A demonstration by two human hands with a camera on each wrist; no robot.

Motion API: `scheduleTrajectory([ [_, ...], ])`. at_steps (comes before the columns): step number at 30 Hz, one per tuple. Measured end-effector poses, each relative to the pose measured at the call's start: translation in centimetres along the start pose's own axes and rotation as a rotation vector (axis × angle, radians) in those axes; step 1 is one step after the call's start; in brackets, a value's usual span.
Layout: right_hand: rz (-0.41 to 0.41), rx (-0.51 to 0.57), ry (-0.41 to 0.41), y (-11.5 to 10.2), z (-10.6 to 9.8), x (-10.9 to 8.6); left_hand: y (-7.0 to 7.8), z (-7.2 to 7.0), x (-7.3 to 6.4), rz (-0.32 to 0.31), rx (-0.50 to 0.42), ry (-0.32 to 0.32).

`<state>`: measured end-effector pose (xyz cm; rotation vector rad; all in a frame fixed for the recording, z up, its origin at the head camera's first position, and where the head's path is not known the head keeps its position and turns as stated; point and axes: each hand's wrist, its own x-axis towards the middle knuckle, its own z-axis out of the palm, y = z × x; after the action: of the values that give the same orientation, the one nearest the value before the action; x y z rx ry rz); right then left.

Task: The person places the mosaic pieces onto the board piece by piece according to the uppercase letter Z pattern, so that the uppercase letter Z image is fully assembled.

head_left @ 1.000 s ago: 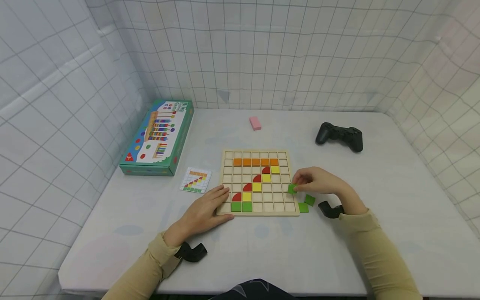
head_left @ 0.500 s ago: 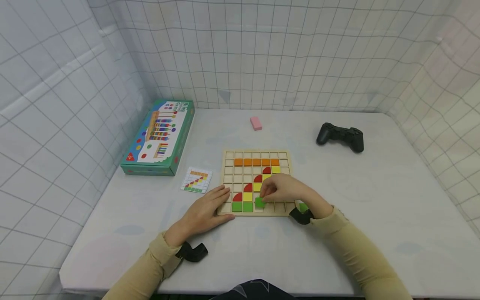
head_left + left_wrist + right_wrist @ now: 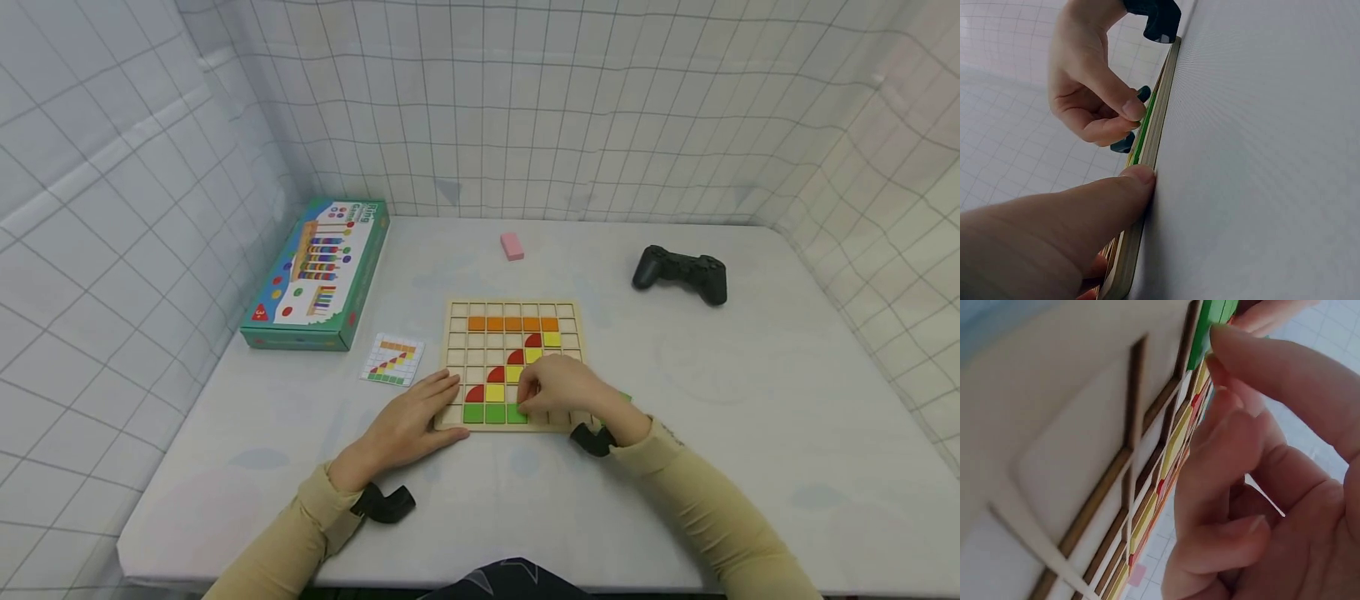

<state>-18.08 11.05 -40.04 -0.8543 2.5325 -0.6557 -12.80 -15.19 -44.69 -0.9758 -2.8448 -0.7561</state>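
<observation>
A wooden grid board (image 3: 476,341) lies on the table, holding orange, red quarter-round, yellow and green tiles. My left hand (image 3: 411,421) rests on its left edge, fingers extended, with the thumb (image 3: 1138,178) against the front edge. Over the bottom row, my right hand (image 3: 564,387) has thumb and forefinger at the third green tile (image 3: 513,413), which sits beside two other green tiles (image 3: 483,413). In the right wrist view, the fingertips touch the edge of the green tile (image 3: 1205,337); the other fingers are curled. Loose green tiles right of the board are mostly hidden behind the right wrist.
A pattern card (image 3: 392,360) lies left of the board, with a green game box (image 3: 318,275) beyond it. Behind the board is a pink block (image 3: 512,246). A black game controller (image 3: 679,273) lies at the back right. Gridded white cloth walls surround the table.
My right hand has carried a green tile leftward from beside the board and lowered it into the third bottom-row cell. The left hand has stayed on the board's edge.
</observation>
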Motion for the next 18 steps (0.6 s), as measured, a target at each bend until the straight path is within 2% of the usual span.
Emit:
scheduleTrajectory([
  [3,-0.003,0.012,0.014,0.3,0.1,-0.2,0.0,0.1,0.0,0.001,0.000,-0.001],
  [7,0.011,0.096,0.044,1.1,-0.8,-1.1,0.0,0.1,0.0,-0.002,-0.002,-0.012],
  [13,-0.039,0.290,0.021,3.4,-3.1,-3.7,0.0,0.1,0.0,0.010,0.004,-0.004],
  [18,-0.031,0.391,0.035,5.2,-4.3,-5.7,-0.1,0.1,0.0,0.012,0.016,0.000],
])
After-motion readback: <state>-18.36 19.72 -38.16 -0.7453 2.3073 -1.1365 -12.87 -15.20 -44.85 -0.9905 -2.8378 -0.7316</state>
